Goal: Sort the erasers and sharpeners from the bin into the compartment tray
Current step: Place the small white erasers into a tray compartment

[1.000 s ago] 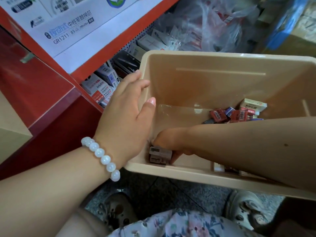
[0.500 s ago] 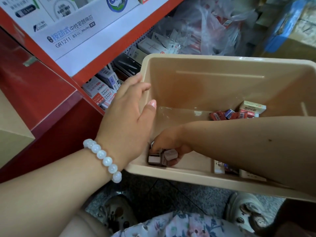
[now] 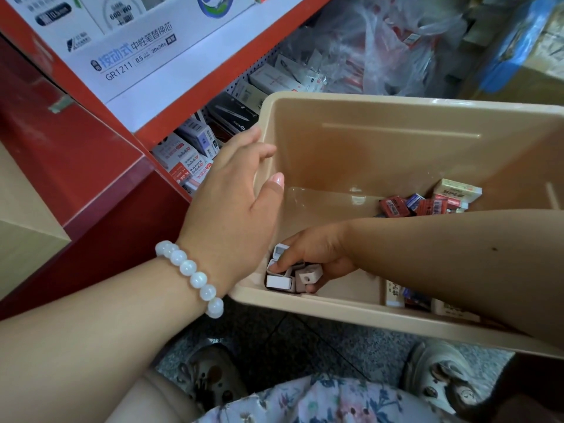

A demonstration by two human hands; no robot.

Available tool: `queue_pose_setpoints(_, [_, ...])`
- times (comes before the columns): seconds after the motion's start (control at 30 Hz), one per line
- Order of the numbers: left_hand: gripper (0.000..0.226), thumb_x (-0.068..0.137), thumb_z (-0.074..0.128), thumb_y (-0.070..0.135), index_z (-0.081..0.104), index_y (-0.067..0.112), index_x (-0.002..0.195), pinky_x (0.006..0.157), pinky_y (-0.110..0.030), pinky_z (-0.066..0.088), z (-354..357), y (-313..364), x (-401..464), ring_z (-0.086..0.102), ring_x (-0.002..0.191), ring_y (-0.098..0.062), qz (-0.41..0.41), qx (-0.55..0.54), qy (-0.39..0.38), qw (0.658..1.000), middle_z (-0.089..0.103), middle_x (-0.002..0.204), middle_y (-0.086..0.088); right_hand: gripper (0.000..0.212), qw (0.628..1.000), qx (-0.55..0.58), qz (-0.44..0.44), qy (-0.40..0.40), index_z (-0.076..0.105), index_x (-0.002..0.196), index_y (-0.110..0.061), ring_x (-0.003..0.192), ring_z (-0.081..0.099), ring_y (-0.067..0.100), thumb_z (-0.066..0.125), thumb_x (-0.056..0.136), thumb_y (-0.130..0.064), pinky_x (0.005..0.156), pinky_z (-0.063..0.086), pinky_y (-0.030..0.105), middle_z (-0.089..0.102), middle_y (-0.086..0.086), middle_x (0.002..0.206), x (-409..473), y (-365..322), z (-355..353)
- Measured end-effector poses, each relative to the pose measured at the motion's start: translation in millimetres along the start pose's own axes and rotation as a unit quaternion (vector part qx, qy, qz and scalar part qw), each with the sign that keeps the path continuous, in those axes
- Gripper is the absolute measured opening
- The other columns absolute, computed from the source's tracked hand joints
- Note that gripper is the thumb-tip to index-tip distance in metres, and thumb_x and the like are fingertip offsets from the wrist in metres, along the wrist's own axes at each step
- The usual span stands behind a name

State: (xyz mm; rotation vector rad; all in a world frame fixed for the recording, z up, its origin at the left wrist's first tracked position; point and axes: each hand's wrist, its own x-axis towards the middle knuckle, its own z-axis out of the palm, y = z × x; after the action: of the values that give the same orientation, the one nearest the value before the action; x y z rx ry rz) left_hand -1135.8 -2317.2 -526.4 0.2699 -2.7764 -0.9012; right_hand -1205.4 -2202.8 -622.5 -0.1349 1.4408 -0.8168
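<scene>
A beige plastic bin (image 3: 381, 141) fills the right half of the head view. My left hand (image 3: 232, 196), with a white bead bracelet at the wrist, grips the bin's left rim, thumb inside and fingers outside. My right hand (image 3: 317, 257) reaches down into the near left corner and curls round several small white and grey sharpeners (image 3: 293, 274). Red, blue and cream wrapped erasers (image 3: 427, 201) lie heaped at the far right of the bin floor, partly hidden by my right forearm. More erasers (image 3: 395, 296) show under that forearm. No compartment tray is in view.
A red shelf unit (image 3: 100, 166) with boxed pen refills (image 3: 189, 157) stands to the left of the bin. Clear plastic bags of stock (image 3: 375, 47) lie behind it. My shoes (image 3: 439, 377) and the grey speckled floor are below.
My right hand has closed round more sharpeners in the corner and drawn them together. The left hand has kept its hold on the rim.
</scene>
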Motion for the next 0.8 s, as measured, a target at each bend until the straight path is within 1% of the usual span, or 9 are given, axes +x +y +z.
queue_pose_setpoints(0.2, [0.045, 0.089, 0.041, 0.034, 0.052, 0.019, 0.13, 0.089, 0.013, 0.002, 0, 1, 0, 0.016, 0.116, 0.021, 0.002, 0.001, 0.004, 1.0, 0.032, 0.15, 0.009, 0.009, 0.997, -0.05, -0.045, -0.023, 0.057, 0.083, -0.019, 0.051, 0.054, 0.007, 0.064, 0.089, -0.018, 0.046, 0.046, 0.017, 0.058, -0.002, 0.07, -5, 0, 1])
queue_pose_setpoints(0.3, [0.038, 0.094, 0.045, 0.029, 0.051, 0.019, 0.131, 0.088, 0.013, 0.002, 0, 0, 0, 0.017, 0.118, 0.019, -0.002, 0.0, -0.001, 1.0, 0.03, 0.15, 0.011, 0.009, 0.997, -0.048, -0.05, -0.021, 0.057, 0.084, -0.018, 0.05, 0.055, 0.007, 0.063, 0.09, -0.016, 0.046, 0.047, 0.018, 0.057, 0.001, 0.071, -7, -1, 0])
queue_pose_setpoints(0.4, [0.036, 0.095, 0.048, 0.023, 0.051, 0.017, 0.131, 0.089, 0.012, 0.003, 0, -1, 0, 0.017, 0.118, 0.018, 0.005, 0.004, 0.001, 1.0, 0.03, 0.151, 0.009, 0.006, 0.999, -0.001, -0.032, -0.037, 0.056, 0.086, -0.016, 0.051, 0.057, 0.007, 0.06, 0.092, -0.017, 0.044, 0.045, 0.017, 0.06, -0.001, 0.069, -11, -4, -4])
queue_pose_setpoints(0.5, [0.037, 0.095, 0.047, 0.025, 0.051, 0.016, 0.131, 0.089, 0.012, 0.002, 0, -1, 2, 0.019, 0.123, 0.015, 0.014, 0.01, 0.001, 1.0, 0.03, 0.151, 0.008, 0.006, 0.996, 0.07, -0.008, -0.063, 0.057, 0.088, -0.014, 0.055, 0.062, 0.009, 0.056, 0.093, -0.018, 0.042, 0.043, 0.016, 0.065, 0.001, 0.068, -23, -7, -13])
queue_pose_setpoints(0.57, [0.038, 0.096, 0.046, 0.03, 0.051, 0.016, 0.131, 0.095, 0.006, 0.006, 0, 0, 2, 0.021, 0.131, 0.006, 0.014, 0.013, 0.003, 1.0, 0.031, 0.15, 0.008, 0.006, 0.992, 0.111, -0.001, -0.061, 0.057, 0.091, -0.012, 0.059, 0.063, 0.013, 0.056, 0.092, -0.017, 0.04, 0.043, 0.016, 0.065, 0.005, 0.074, -36, -8, -21])
queue_pose_setpoints(0.63, [0.045, 0.092, 0.043, 0.038, 0.053, 0.017, 0.13, 0.105, -0.009, 0.014, -2, 3, 4, 0.027, 0.135, -0.002, 0.005, 0.012, 0.019, 1.0, 0.038, 0.147, 0.007, 0.005, 0.988, 0.148, -0.006, -0.044, 0.056, 0.09, -0.012, 0.059, 0.062, 0.014, 0.057, 0.09, -0.017, 0.039, 0.043, 0.016, 0.064, 0.007, 0.076, -51, -11, -30])
queue_pose_setpoints(0.67, [0.048, 0.088, 0.041, 0.039, 0.054, 0.016, 0.128, 0.107, -0.015, 0.018, -4, 6, 4, 0.032, 0.134, -0.005, 0.006, 0.008, 0.035, 0.999, 0.042, 0.143, 0.006, 0.004, 0.986, 0.164, -0.007, -0.028, 0.055, 0.088, -0.013, 0.057, 0.063, 0.014, 0.057, 0.09, -0.016, 0.038, 0.043, 0.015, 0.064, 0.007, 0.074, -59, -13, -34])
queue_pose_setpoints(0.73, [0.046, 0.086, 0.042, 0.035, 0.057, 0.015, 0.125, 0.105, -0.019, 0.026, -12, 16, 5, 0.04, 0.128, -0.008, 0.02, -0.027, 0.073, 0.997, 0.05, 0.134, 0.005, 0.006, 0.983, 0.185, -0.019, 0.013, 0.054, 0.087, -0.012, 0.053, 0.063, 0.013, 0.056, 0.091, -0.016, 0.037, 0.042, 0.014, 0.065, 0.007, 0.068, -78, -20, -42])
queue_pose_setpoints(0.8, [0.041, 0.086, 0.044, 0.032, 0.059, 0.018, 0.121, 0.1, -0.023, 0.036, -17, 26, 4, 0.05, 0.117, -0.008, 0.012, -0.126, 0.09, 0.988, 0.056, 0.124, 0.007, 0.007, 0.976, 0.211, -0.047, 0.025, 0.053, 0.086, -0.012, 0.048, 0.059, 0.01, 0.054, 0.091, -0.017, 0.036, 0.042, 0.013, 0.061, 0.005, 0.064, -99, -31, -47])
